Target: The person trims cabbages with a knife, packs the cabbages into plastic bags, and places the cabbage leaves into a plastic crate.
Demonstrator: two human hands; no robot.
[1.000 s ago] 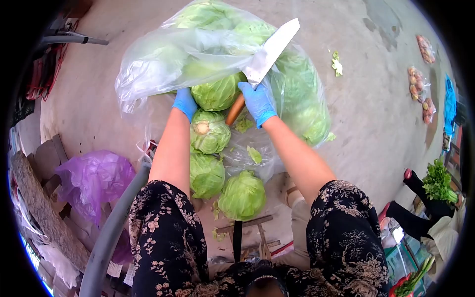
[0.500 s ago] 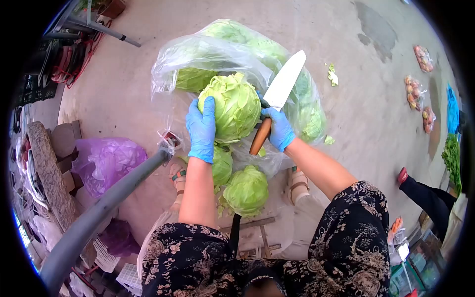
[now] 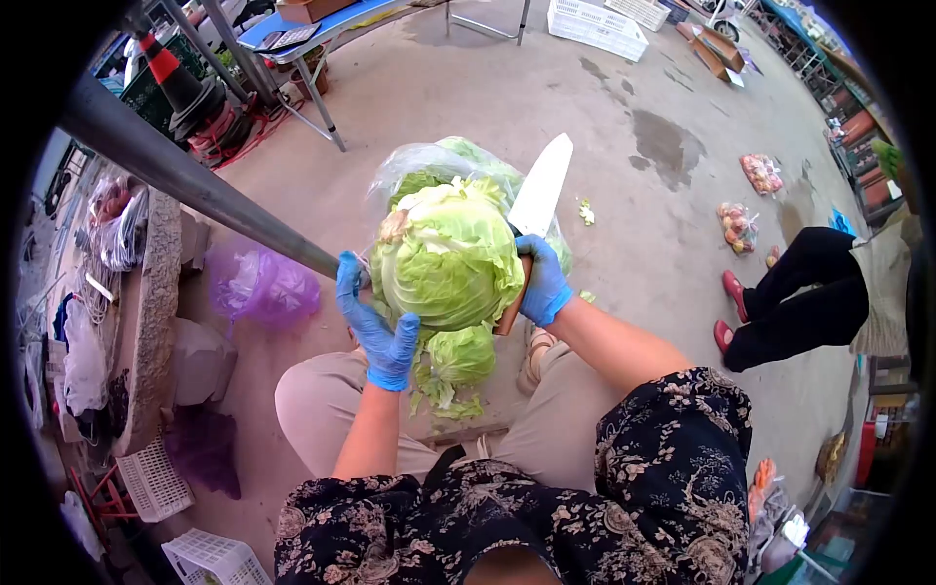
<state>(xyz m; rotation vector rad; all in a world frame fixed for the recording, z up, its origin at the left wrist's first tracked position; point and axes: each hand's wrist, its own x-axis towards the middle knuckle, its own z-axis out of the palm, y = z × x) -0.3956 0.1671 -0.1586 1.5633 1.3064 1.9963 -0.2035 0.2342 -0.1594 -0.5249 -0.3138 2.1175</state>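
A green cabbage (image 3: 444,258) with ruffled leaves is raised in front of me, its pale brownish stem end at the upper left. My left hand (image 3: 378,331), in a blue glove, cups its lower left side with thumb and fingers spread. My right hand (image 3: 546,280), also gloved in blue, is closed round a knife and bears against the cabbage's right side. The broad white knife blade (image 3: 542,185) points up and away; the brown handle is partly hidden. Below lies another cabbage (image 3: 462,356), with loose leaves. Behind, a clear plastic bag (image 3: 390,172) holds more cabbages, largely covered.
A grey metal pole (image 3: 195,183) slants in from the left, ending near my left hand. Purple plastic bags (image 3: 261,283) lie at the left. Bagged fruit (image 3: 738,226) sits on the concrete at the right, near another person's legs (image 3: 804,302). A blue table (image 3: 322,27) stands far off.
The cabbage has come up closer and turned, showing its stem end. My left hand has moved down its side with fingers spread. My view has tilted up; a person has come further into view.
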